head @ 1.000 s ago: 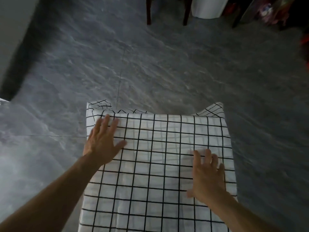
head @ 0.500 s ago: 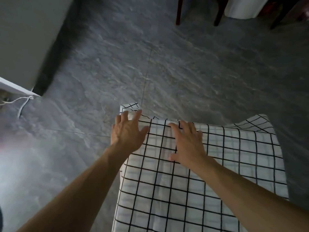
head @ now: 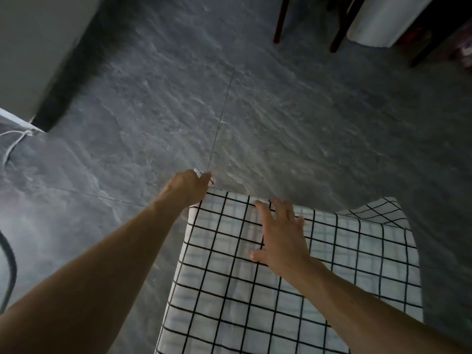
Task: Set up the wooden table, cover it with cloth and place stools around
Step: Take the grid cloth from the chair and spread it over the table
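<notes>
A white cloth with a black grid lies spread over the table and hides the wood under it. My left hand is at the cloth's far left corner with its fingers curled round the corner. Flat on the cloth near the far edge lies my right hand, fingers straight and spread. The far right corner of the cloth hangs over the table's edge. No stool stands beside the table.
Grey stone-look floor tiles surround the table. Dark wooden chair legs and a white object stand at the top right. A white cord lies on the floor at the left by a wall.
My left hand went from lying flat on the cloth to gripping its far left corner. My right hand slid left and forward along the far edge. The view swung left.
</notes>
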A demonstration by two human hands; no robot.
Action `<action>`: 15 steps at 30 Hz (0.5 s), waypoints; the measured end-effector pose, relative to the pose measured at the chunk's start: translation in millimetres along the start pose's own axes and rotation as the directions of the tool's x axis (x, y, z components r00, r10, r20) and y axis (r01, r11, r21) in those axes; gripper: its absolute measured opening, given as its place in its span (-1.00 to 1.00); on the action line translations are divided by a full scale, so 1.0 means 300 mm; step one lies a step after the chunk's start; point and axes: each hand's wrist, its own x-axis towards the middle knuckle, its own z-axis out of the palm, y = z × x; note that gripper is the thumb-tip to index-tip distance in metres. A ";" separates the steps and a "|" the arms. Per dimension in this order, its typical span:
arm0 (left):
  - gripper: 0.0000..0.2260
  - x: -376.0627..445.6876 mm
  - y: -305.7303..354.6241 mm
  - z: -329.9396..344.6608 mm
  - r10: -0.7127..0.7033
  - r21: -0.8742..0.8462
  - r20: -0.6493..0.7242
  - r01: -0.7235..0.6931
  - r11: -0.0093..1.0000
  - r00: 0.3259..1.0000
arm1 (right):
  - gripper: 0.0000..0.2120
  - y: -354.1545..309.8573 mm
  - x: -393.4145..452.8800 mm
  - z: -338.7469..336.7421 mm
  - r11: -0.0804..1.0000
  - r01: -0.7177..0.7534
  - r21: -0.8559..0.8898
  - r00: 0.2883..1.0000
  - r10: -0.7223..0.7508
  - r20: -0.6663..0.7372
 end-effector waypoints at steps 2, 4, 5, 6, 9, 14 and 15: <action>-0.45 0.012 -0.046 -0.011 -0.058 -0.066 -0.060 0.054 0.996 0.996 | 0.08 0.000 0.001 0.000 1.000 -0.004 -0.007 1.000 0.005 0.015; -0.45 0.021 -0.102 -0.023 -0.134 -0.100 -0.119 0.122 0.987 0.984 | 0.07 0.001 0.003 0.001 1.000 -0.005 -0.006 1.000 0.005 0.013; -0.47 0.017 -0.124 -0.024 -0.153 -0.088 -0.161 0.140 0.986 0.975 | 0.07 0.000 0.004 0.001 1.000 -0.003 -0.008 1.000 0.003 0.009; -0.49 0.006 -0.132 -0.023 -0.141 -0.055 -0.206 0.133 0.990 0.968 | 0.07 0.001 0.006 0.002 1.000 -0.002 -0.011 1.000 0.002 0.004; -0.51 -0.070 -0.083 -0.003 0.087 0.118 -0.278 -0.056 0.991 0.957 | 0.09 0.005 0.006 0.007 1.000 0.002 -0.018 1.000 -0.002 -0.009; -0.63 -0.249 0.104 0.118 0.537 0.280 -0.233 -0.473 0.835 0.811 | 0.08 0.010 0.001 0.016 1.000 0.012 0.021 1.000 -0.012 -0.010; -0.64 -0.274 0.127 0.154 0.577 0.275 -0.212 -0.518 0.810 0.789 | 0.07 0.013 -0.002 0.016 0.999 0.013 0.039 1.000 -0.012 -0.014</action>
